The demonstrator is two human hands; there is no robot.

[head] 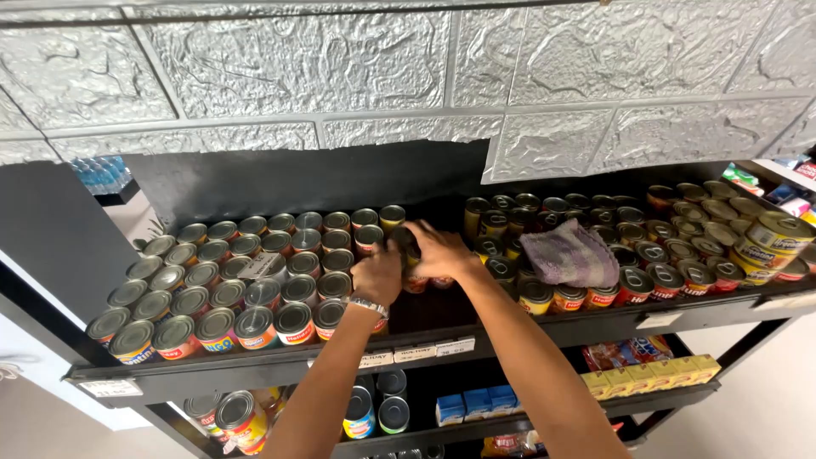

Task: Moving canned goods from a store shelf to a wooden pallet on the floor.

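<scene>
- black shelf, price labels on front edge
- left block of tin cans in rows
- more cans right
- purple cloth lying on right cans
- lower shelf: cans, small boxes

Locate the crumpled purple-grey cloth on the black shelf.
In the head view, the crumpled purple-grey cloth lies atop cans right of centre, just right of the right hand.

- Head-worn, looking steeply down over the front edge of a black shelf.
- Close enough to reach its tins.
- Only one view.
</scene>
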